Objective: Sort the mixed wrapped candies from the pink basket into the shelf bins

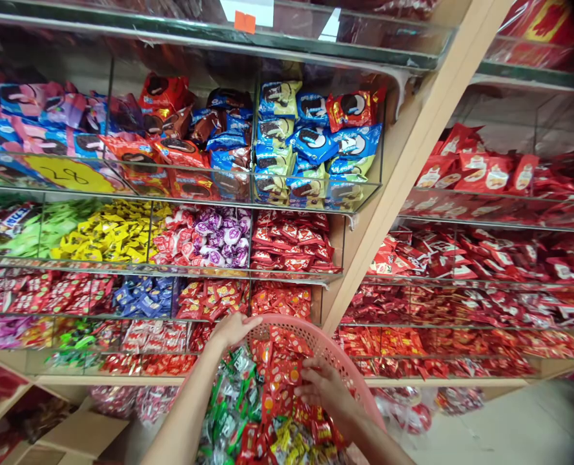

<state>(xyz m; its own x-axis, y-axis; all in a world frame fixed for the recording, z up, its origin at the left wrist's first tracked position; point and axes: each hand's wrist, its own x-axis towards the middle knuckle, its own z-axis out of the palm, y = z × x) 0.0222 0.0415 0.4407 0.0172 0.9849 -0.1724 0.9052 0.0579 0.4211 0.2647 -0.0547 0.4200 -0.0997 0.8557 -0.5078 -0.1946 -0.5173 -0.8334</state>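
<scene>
At bottom centre of the frame, a pink plastic mesh basket (pixel 328 349) sits in front of shop shelving, blocking part of the lowest bins. The person's left hand (pixel 233 329) rests on its rim, the fingers (pixel 243 321) open and relaxed. The right hand (pixel 323 387) reaches inside, its fingers (pixel 310 368) curved over red sweet packets (pixel 281 374); whether they grasp one cannot be told. Green-wrapped sweets (pixel 231 403) fill the basket's left side. Across the upper and middle frame, clear acrylic bins (pixel 296 266) hold blue biscuit packets (pixel 310 142) and other wrapped sweets. A wooden upright (pixel 403 174) divides them from more red packets (pixel 490 258) at right. A round yellow sign (pixel 68 173) at left reads 28.
</scene>
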